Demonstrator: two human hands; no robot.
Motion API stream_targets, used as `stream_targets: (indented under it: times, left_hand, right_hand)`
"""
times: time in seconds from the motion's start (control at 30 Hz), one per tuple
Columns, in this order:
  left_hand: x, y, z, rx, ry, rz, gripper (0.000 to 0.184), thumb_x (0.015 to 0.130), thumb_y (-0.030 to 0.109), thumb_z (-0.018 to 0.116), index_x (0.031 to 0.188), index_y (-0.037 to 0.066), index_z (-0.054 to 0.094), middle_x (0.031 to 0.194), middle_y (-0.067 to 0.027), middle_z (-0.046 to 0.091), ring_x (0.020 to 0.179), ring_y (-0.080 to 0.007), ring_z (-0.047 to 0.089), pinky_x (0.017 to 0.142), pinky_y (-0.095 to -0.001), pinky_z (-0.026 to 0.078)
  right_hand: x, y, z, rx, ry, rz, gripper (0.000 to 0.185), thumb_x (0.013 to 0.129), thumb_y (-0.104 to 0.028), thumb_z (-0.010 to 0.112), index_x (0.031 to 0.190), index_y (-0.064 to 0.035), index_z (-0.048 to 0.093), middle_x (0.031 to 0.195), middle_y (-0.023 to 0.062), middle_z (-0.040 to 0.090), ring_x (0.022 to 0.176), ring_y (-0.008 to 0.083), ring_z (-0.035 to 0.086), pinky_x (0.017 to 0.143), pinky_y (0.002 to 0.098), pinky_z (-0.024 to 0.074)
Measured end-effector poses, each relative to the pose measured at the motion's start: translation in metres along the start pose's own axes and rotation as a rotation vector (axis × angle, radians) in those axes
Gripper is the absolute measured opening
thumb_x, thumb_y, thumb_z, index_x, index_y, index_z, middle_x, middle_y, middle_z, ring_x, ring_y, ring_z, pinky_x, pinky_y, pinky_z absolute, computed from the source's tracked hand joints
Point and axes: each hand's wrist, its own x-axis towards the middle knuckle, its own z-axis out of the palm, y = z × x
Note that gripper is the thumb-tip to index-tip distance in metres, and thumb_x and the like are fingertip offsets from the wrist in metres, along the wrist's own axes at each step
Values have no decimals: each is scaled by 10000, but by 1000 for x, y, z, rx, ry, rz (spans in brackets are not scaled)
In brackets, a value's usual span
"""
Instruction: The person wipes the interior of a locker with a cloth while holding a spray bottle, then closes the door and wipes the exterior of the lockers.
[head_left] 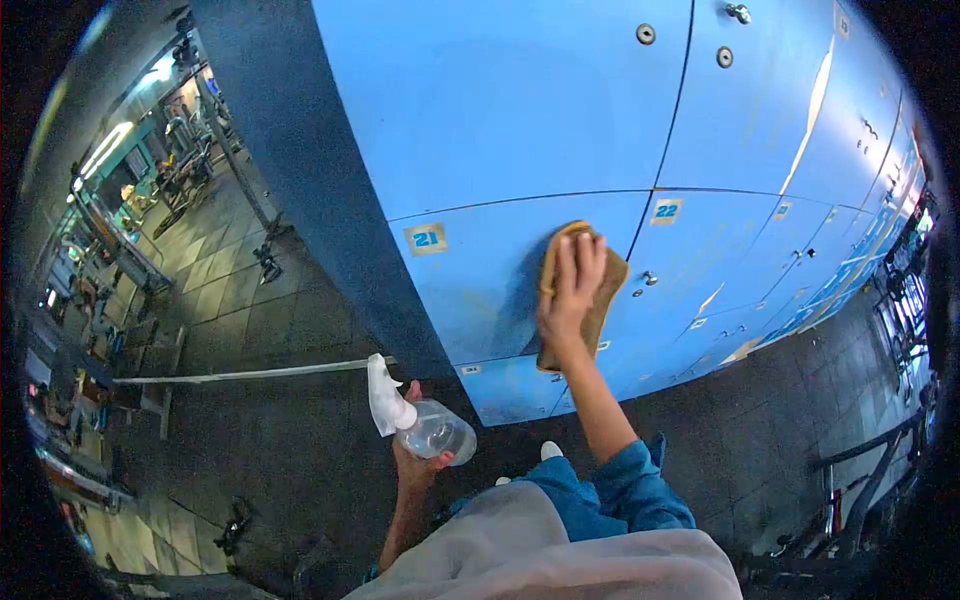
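Brown cloth [613, 280], one, with a yellowish edge: lies against the blue locker door marked 21 [465, 300], directly under the right hand [573, 295], its folds showing to both sides of the fingers. Right hand: mostly open, fingers nearly straight and slightly parted, laid over the cloth and bearing it against the door. Handling, as judged: light, soft, limp, not fragile; apt to slide or bunch on the smooth painted face. Best hold: flat palm and spread fingers over the middle, or a pinch at a thick folded edge. Whether damp: cannot tell.

Transparent spray bottle [440, 434], one, with white trigger head [383, 395]: held below and to the left of the right hand, tilted, apart from the door. Left hand [412, 465]: curled round the body near the neck, closed on it. Handling, as judged: smooth, fairly light, slippery if wet, walls likely to give a little. Best hold: round the body just under the collar. Fill level: uncertain.

Number plate 21 [427, 239]: on the door, left of the right hand. Number plate 22 [666, 211]: on the neighbouring door, right of and above it. Metal knob [650, 278]: just right of the cloth. Dark tiled floor [290, 325]: beyond and below the left hand.
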Motion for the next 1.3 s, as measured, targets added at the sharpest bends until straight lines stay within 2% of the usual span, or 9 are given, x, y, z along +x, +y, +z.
stream_targets:
  times: [0.1, 0.33, 0.43, 0.5, 0.57, 0.7, 0.87, 1.17, 1.3]
  left_hand:
    - [-3, 5, 3, -51, -35, -137, 1233, 473, 466, 902, 1412, -15, 264, 1280, -53, 456, 1055, -144, 507, 903, -302, 442]
    - [-5, 28, 11, -76, -10, -171, 1222, 464, 448, 911, 1413, 6, 280, 1207, -48, 491, 992, -130, 519, 864, -287, 455]
    - [-8, 27, 11, -79, 5, -188, 1209, 479, 460, 901, 1416, 17, 278, 1154, -44, 505, 978, -142, 530, 858, -296, 460]
    - [-7, 25, 14, -67, 33, -119, 1197, 490, 443, 898, 1419, 21, 273, 1066, -43, 533, 967, -162, 548, 853, -306, 462]
    - [-7, 33, 20, -54, 19, -136, 1199, 488, 463, 896, 1414, 16, 280, 1151, -39, 501, 992, -148, 524, 859, -299, 458]
    - [-7, 30, 22, -61, -54, -148, 1189, 496, 456, 894, 1411, 8, 282, 1267, -54, 452, 1050, -149, 493, 890, -304, 444]
    - [-10, 36, 30, -56, -11, -85, 1201, 487, 448, 899, 1407, -10, 277, 1322, -74, 433, 1073, -164, 487, 916, -319, 431]
    - [-23, 33, 17, -16, 37, -184, 1227, 467, 483, 900, 1403, -17, 284, 1249, -57, 476, 1037, -142, 502, 885, -301, 444]
    - [-23, 21, 12, -23, 39, -140, 1224, 470, 491, 898, 1407, -5, 287, 1184, -42, 504, 993, -140, 518, 859, -289, 454]
  right_hand:
    - [-15, -16, 26, -100, -68, -85, 496, 846, -224, 514, 1330, -120, 491, 1436, 177, 338, 1339, 448, 251, 1074, 576, 188]
    - [-27, -66, 57, -51, -218, -271, 522, 828, -161, 518, 1348, -149, 475, 1432, 87, 378, 1314, 339, 336, 1053, 526, 232]
    - [-34, -73, 62, -57, -332, -333, 546, 799, -161, 559, 1340, -151, 483, 1431, 99, 367, 1330, 375, 293, 1063, 560, 181]
    - [-37, -75, 61, -3, -412, -352, 593, 793, -136, 553, 1375, -159, 436, 1447, 73, 344, 1337, 343, 283, 1066, 549, 183]
    - [-36, -74, 59, -31, -470, -414, 618, 788, -128, 554, 1389, -163, 414, 1451, 72, 335, 1339, 336, 280, 1065, 548, 189]
    - [-27, -68, 48, -21, -485, -399, 622, 780, -93, 540, 1385, -165, 418, 1440, 74, 352, 1322, 339, 311, 1050, 557, 226]
    - [-17, -48, 35, -93, -329, -284, 585, 789, -88, 522, 1366, -153, 450, 1447, 102, 348, 1327, 380, 305, 1060, 570, 210]
    - [-1, 19, -10, -159, -139, -44, 573, 816, -65, 470, 1385, -52, 399, 1479, 211, 250, 1376, 456, 143, 1091, 582, 107]
    - [2, 10, -4, -135, -41, 109, 582, 823, -66, 465, 1395, -23, 367, 1488, 232, 212, 1382, 460, 107, 1093, 578, 85]
